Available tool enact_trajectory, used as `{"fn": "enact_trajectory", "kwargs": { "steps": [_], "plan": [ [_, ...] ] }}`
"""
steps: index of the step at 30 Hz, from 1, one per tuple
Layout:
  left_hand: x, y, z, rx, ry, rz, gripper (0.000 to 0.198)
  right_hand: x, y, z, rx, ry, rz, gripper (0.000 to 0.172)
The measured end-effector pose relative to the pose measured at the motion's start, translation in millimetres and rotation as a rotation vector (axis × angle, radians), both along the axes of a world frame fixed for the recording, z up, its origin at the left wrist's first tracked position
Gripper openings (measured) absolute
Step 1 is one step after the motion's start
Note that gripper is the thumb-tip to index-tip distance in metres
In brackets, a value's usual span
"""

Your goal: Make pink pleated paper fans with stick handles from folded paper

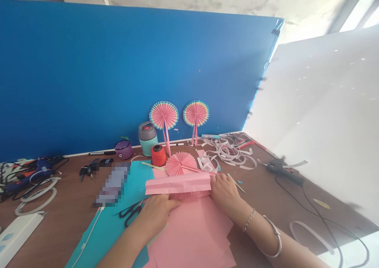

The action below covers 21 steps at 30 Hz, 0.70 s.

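A pink sheet of paper (pixel 177 183) stands folded lengthwise into a band, with a dotted pink part under its lower edge. My left hand (pixel 157 209) is at its lower left edge, the thumb pointing right and the other fingers partly hidden. Around the right end, the fingers of my right hand (pixel 225 192) are closed on the paper. Loose pink sheets (pixel 194 232) lie beneath. Just behind the band rests a round pleated pink fan (pixel 180 162). Black-handled scissors (pixel 130 212) lie beside my left hand, partly covered.
Two finished fans (pixel 164 115) lean against the blue board (pixel 118 70). Behind the sheets stand a red thread spool (pixel 158 155), a teal flask (pixel 148 141) and a purple pot (pixel 123 148). Paper strips (pixel 227 151) are heaped at back right. A glue gun (pixel 286 172) with its cord lies right.
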<state>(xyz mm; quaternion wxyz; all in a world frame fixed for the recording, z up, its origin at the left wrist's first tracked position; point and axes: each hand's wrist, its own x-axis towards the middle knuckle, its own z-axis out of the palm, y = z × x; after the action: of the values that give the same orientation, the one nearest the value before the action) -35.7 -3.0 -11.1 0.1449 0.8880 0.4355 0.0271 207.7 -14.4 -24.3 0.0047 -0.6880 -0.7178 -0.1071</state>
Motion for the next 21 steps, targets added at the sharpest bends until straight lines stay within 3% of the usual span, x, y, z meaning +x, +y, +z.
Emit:
{"fn": "enact_trajectory", "kwargs": {
  "steps": [3, 7, 9, 12, 14, 18, 21],
  "plan": [
    [1.1, -0.1, -1.6, 0.002, -0.044, -0.016, 0.056, -7.4, -4.1, 14.0, -0.109, 0.124, -0.056, 0.014],
    [5.4, -1.3, -1.2, 0.006, -0.071, -0.027, 0.052, -19.2, -7.3, 18.2, -0.197, 0.251, 0.056, 0.03],
    [7.2, -1.2, 0.2, -0.016, -0.08, -0.023, 0.05, -24.7, -6.1, 13.7, -0.098, 0.358, 0.224, 0.029],
    [7.5, 1.2, 3.2, -0.04, -0.153, 0.004, 0.044, -31.7, -2.4, 1.7, 0.034, 0.486, 0.592, 0.02],
    [5.3, 4.1, 5.7, -0.052, -0.196, 0.055, 0.034, -34.8, -0.3, -7.2, 0.037, 0.492, 0.712, 0.024],
    [-4.7, 12.1, 12.1, -0.15, -0.213, 0.189, 0.016, -36.5, 0.8, -17.7, -0.024, 0.449, 0.703, 0.026],
    [-14.4, 18.7, 16.6, -0.266, -0.205, 0.217, 0.015, -36.1, 0.5, -17.1, -0.032, 0.429, 0.711, 0.027]
  ]
}}
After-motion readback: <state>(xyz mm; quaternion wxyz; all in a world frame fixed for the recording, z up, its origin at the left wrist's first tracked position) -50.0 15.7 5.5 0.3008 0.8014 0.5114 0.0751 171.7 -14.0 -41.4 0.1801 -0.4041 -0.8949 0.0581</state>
